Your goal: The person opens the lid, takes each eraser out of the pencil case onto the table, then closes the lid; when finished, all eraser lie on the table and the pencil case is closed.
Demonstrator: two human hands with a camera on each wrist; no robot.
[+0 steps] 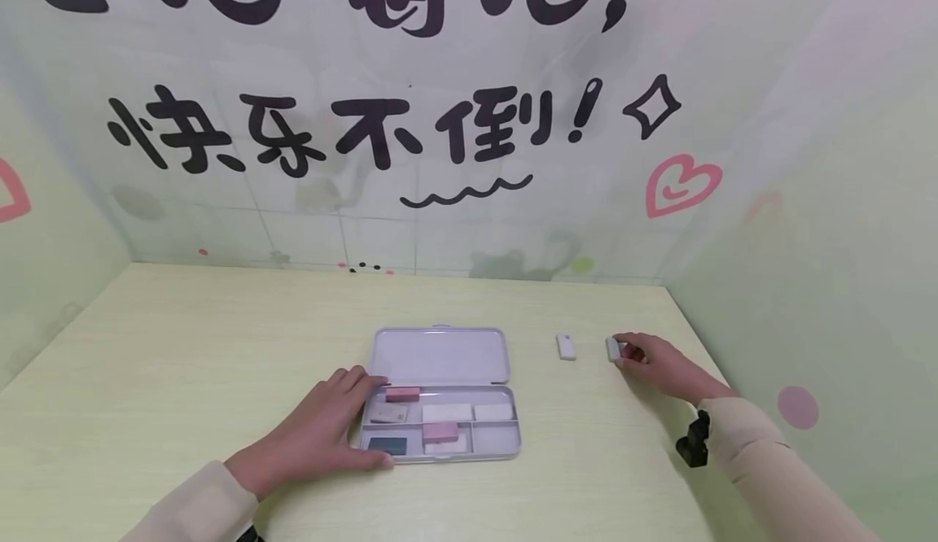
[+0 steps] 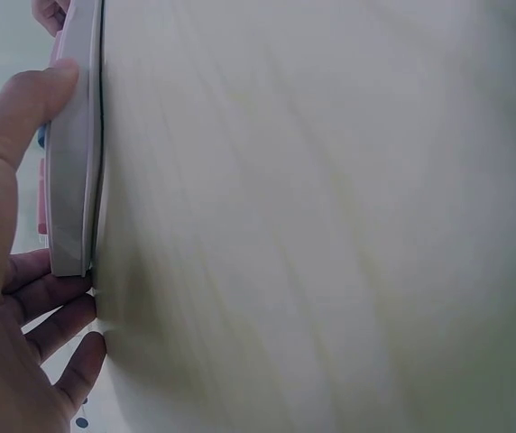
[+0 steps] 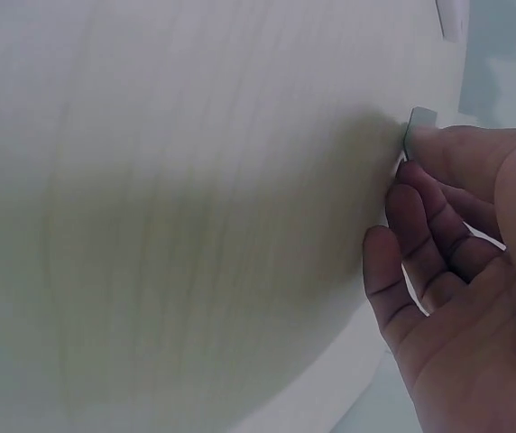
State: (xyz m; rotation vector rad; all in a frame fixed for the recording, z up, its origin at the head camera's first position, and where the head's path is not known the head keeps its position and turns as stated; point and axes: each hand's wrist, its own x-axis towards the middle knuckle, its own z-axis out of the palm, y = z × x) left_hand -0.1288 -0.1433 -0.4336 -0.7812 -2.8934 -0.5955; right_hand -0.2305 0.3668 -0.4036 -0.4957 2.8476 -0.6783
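An open flat white case [image 1: 494,446] lies on the table, its lid [image 1: 440,355] folded back. My left hand [image 1: 315,432] spans the case's left end, thumb at the near edge and forefinger by the hinge corner. In the left wrist view, the thumb [image 2: 37,99] presses the case wall [image 2: 70,198]. Inside sit several eraser-like blocks: pink [image 1: 440,432], white [image 1: 447,412] and dark teal [image 1: 387,446]. Over to the right, my right hand [image 1: 663,364] pinches a small grey-green eraser [image 1: 613,350] between thumb and fingers; it also shows in the right wrist view [image 3: 422,117].
A white eraser [image 1: 566,347] lies on the table [image 1: 220,338] between the case and my right hand. Printed walls [image 1: 828,281] close in the table at the back and both sides.
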